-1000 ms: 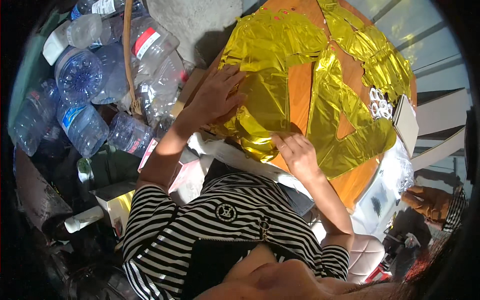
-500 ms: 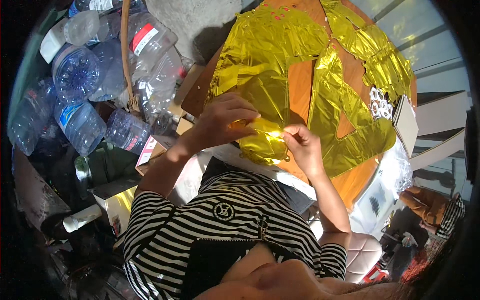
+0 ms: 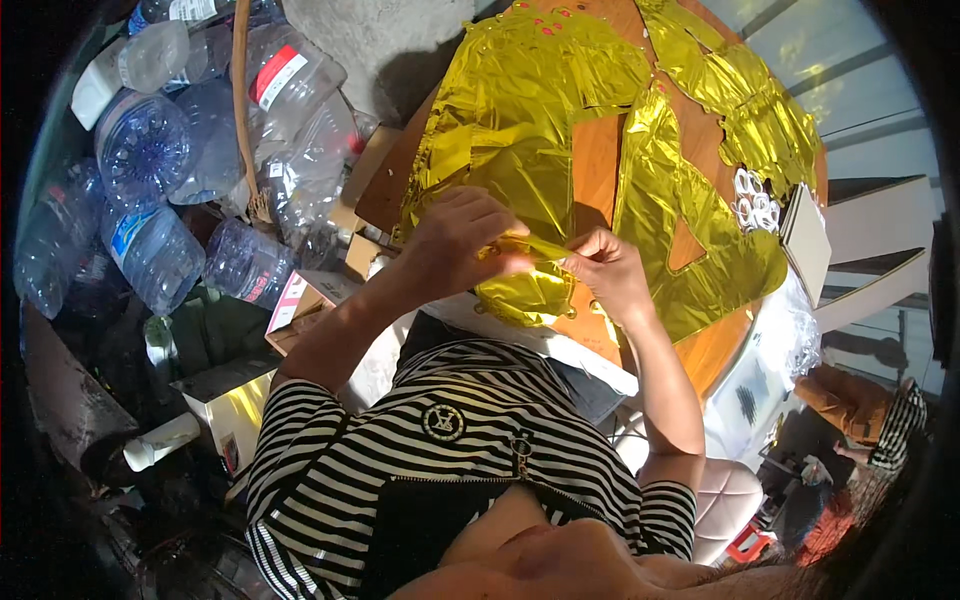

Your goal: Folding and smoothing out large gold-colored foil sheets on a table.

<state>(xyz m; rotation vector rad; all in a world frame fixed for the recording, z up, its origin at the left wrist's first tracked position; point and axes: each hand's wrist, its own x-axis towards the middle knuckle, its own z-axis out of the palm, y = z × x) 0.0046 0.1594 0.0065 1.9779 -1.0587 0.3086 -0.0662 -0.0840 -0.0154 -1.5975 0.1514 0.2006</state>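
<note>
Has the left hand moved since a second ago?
Yes. The left hand left the gold foil on the round table, coming toward the right hand.

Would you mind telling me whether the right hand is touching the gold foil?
Touching. The head view shows the right hand pinching a strip of the gold foil between its fingertips, with the left hand gripping the strip's other end.

clear plastic bottles (image 3: 150, 180) piled far left, 1 red-white label (image 3: 276, 76), 1 blue label (image 3: 128, 228), small white-pink carton (image 3: 292, 300) below
</note>
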